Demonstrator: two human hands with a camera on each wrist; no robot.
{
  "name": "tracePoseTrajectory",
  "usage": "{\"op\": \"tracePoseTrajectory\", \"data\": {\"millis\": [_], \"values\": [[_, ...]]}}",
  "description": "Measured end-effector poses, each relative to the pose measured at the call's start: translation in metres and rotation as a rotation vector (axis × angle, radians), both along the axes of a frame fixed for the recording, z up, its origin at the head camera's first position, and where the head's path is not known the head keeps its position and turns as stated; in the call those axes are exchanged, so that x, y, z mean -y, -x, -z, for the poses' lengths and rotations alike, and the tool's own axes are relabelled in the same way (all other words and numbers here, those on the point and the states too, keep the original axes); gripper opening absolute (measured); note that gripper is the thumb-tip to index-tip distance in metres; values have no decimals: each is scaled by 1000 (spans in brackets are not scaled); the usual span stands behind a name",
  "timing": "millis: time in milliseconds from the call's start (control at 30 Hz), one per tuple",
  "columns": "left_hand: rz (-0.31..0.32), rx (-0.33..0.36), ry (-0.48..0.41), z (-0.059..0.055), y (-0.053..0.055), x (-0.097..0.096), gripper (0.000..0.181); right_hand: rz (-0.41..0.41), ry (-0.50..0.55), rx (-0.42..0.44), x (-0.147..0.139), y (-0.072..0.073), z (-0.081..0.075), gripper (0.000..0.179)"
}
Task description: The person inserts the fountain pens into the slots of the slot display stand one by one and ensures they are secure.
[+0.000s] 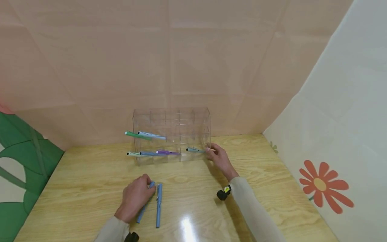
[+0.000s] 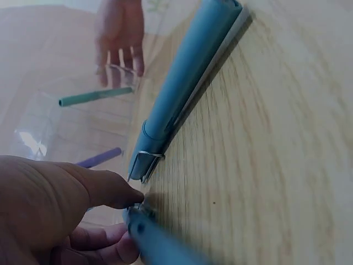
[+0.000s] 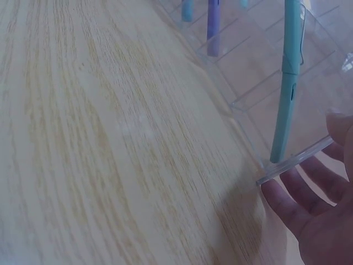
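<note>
My left hand (image 1: 137, 193) pinches the upper end of a blue pen (image 1: 142, 212) lying slantwise on the table; thumb and fingertips meet at that end in the left wrist view. Just right of it lies a second blue pen (image 1: 158, 206) with a metal clip, apart from the hand. At the back stands a clear plastic pen rack (image 1: 210, 122). My right hand (image 1: 221, 159) grips the rack's right side wall, thumb inside and fingers outside in the right wrist view. Beside that wall, a teal pen (image 3: 285, 94) lies in the rack's lower right part.
On the rack's left half are a green pen (image 1: 131, 134) and a light blue pen (image 1: 152, 135) above, with a pale green pen (image 1: 131, 154), a blue pen (image 1: 146, 153) and a purple pen (image 1: 166, 152) below. A pinkish backdrop (image 1: 169, 67) rises behind the wooden table (image 1: 84, 181).
</note>
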State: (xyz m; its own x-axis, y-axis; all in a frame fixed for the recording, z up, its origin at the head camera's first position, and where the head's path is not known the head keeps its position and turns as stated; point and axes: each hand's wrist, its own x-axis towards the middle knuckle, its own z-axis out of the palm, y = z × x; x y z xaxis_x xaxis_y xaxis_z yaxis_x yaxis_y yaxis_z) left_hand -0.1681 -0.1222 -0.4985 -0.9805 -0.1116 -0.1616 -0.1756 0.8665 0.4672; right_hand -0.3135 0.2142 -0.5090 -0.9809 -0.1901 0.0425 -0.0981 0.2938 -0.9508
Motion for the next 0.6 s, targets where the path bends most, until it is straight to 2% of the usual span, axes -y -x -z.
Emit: {"op": "tracePoseTrajectory", "data": {"millis": [267,433,600], "values": [[5,-38,-22,-2,-2,5,18,-10,14,9,0,1,2,47],[-9,-70,-48,-16,-7,8,20,-19,21,21,-1,2,0,50],[-11,-83,-96,-34,-12,9,20,-11,15,7,-1,3,2,51]]}}
